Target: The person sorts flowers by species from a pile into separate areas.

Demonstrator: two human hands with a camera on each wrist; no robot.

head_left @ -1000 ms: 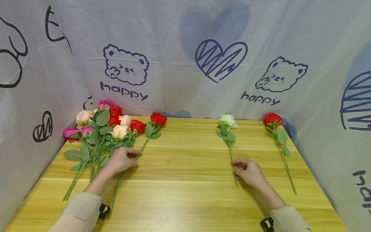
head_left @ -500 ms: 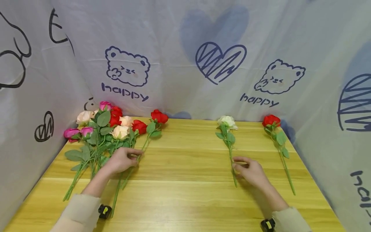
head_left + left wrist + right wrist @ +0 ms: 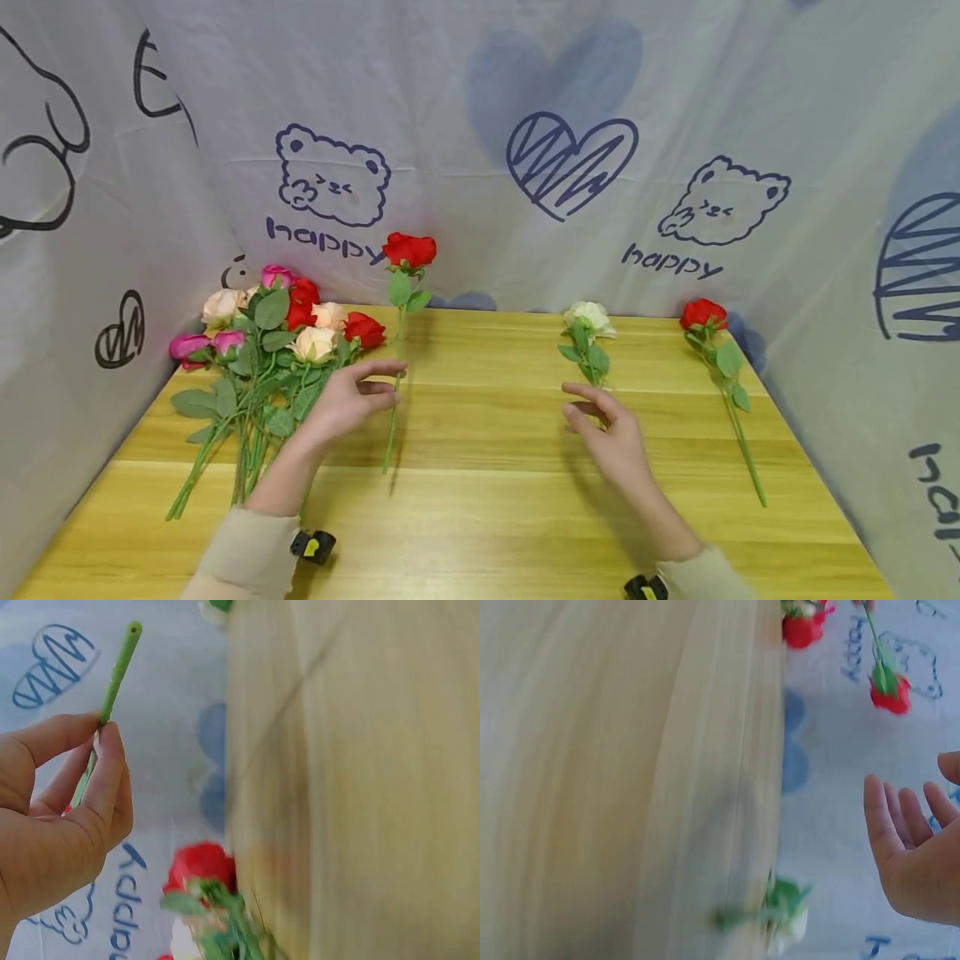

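Observation:
A red rose (image 3: pixel 408 250) stands nearly upright above the table, its green stem (image 3: pixel 120 671) pinched between the thumb and fingers of my left hand (image 3: pixel 352 404). In the left wrist view the cut stem end points up past the fingertips. My right hand (image 3: pixel 611 437) hovers over the table with fingers spread and loosely bent, holding nothing. Just beyond it lies a white rose (image 3: pixel 590 319), its lower stem hidden behind the hand. In the right wrist view that hand (image 3: pixel 922 855) shows an empty palm.
Several pink, cream and red roses (image 3: pixel 313 343) lie heaped at the table's left, stems toward me. Another red rose (image 3: pixel 703 314) lies alone at the right. A printed cloth (image 3: pixel 465 208) hangs behind and along both sides of the wooden table (image 3: pixel 480 525).
My left hand has lifted the red rose off the table beside the heap and moved right, turning it more upright. My right hand has let go of the white rose's stem and moved up-left.

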